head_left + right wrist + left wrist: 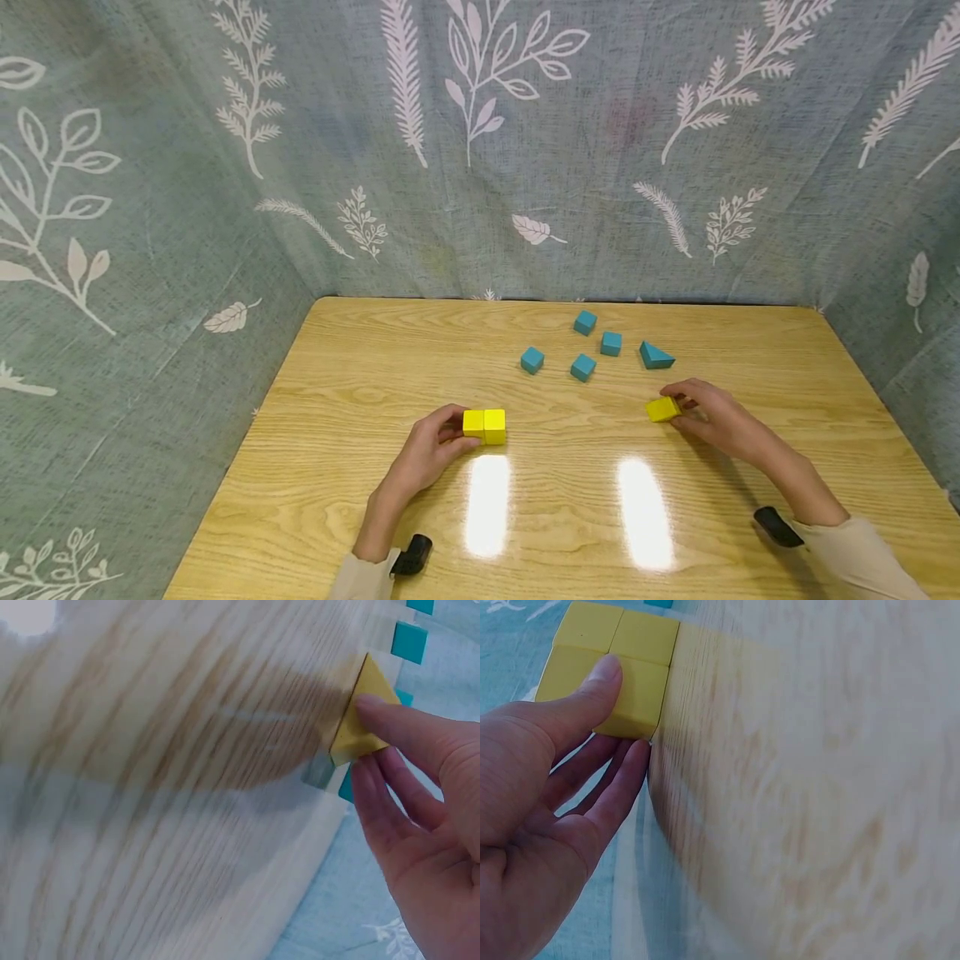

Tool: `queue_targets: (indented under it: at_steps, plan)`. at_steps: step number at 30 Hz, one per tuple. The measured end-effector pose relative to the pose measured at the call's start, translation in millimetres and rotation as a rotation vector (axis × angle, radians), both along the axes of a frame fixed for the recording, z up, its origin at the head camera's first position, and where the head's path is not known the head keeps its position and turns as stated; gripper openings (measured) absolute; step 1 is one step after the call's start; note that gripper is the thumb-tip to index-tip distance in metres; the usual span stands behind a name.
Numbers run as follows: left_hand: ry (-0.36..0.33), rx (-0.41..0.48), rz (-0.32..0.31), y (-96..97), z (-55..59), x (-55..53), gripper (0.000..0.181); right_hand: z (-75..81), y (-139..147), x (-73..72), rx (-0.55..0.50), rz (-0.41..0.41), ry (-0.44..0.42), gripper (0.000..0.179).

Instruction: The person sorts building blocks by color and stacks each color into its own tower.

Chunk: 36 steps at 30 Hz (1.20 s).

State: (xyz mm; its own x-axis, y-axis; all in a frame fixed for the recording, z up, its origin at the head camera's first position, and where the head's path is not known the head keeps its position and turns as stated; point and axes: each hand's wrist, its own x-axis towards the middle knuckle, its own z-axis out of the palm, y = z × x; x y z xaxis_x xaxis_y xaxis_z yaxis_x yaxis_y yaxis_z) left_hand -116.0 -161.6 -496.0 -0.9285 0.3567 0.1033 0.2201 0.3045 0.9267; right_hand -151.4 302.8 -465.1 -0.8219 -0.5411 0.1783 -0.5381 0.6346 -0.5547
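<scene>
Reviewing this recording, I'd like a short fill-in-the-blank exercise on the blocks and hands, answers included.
1. The yellow cubes are held in the person's ____ hand.
2. The right hand pinches a yellow block whose broad face is a ____.
3. On the wood-grained table, the blue cubes number ____.
4. The blue triangular block lies nearer to the ____ hand.

Missing words: left; triangle; four; right.

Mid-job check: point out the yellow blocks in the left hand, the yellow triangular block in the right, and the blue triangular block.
Yellow blocks (487,426): head view, on the upper faces, near the seam.
Yellow triangular block (354,735): right wrist view, on the triangular face.
Blue triangular block (656,355): head view, on the upper face.
</scene>
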Motion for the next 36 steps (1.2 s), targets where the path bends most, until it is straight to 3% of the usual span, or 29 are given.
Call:
queue_targets:
  at_steps: [6, 14, 24, 36]
  plan:
    - [0.001, 0.008, -0.005, -0.7, 0.1, -0.5, 0.032, -4.7, -5.9, -1.1, -0.019, -0.013, 0.064, 0.04]
    - [-0.004, 0.013, 0.007, -0.4, 0.6, -0.4, 0.032, 1.5, -21.0, -1.7, -0.065, -0.018, 0.008, 0.036]
    - [-0.01, 0.018, -0.001, -0.2, -0.8, -1.2, 0.032, 2.7, -42.8, -3.2, -0.127, 0.054, 0.132, 0.042]
    - [-0.019, 0.007, 0.005, -0.2, 1.3, -0.6, 0.033, 6.6, -70.3, -8.1, -0.216, 0.137, 0.139, 0.045]
